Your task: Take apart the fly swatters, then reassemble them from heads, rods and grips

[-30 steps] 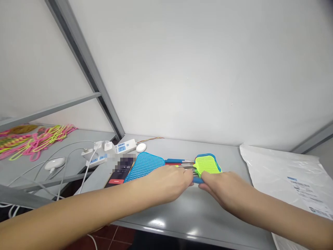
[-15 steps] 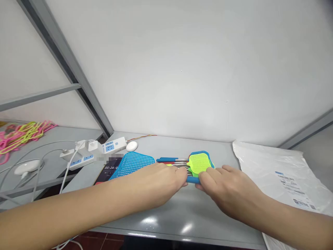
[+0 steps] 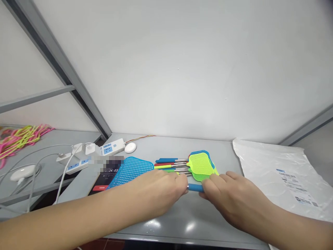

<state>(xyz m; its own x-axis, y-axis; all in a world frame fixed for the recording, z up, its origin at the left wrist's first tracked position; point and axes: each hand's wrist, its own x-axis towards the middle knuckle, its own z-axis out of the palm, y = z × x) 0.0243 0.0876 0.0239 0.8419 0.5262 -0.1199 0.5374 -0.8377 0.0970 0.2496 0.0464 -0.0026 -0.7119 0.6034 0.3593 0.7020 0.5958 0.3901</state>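
A blue fly swatter is held level between my two hands, above the front part of the desk. My left hand is closed around its metal shaft, and a sliver of metal shows beside the fingers. My right hand grips the blue handle. To the left, a blue mesh head sticks out from behind my left forearm; its join to the shaft is hidden. Just beyond my hands lies a row of several fly swatters, a yellow-green head on top, with blue, red, yellow and green handles pointing left.
A phone running a timer lies under the blue mesh. Left of it are a power strip with plugs and cables, and a round white device. A white plastic mailer covers the right side. Pink and yellow cords lie far left.
My hands have drawn slightly apart, so more of the blue handle and a bit of metal show between them. The view has shifted slightly, uncovering more of the swatter handles behind.
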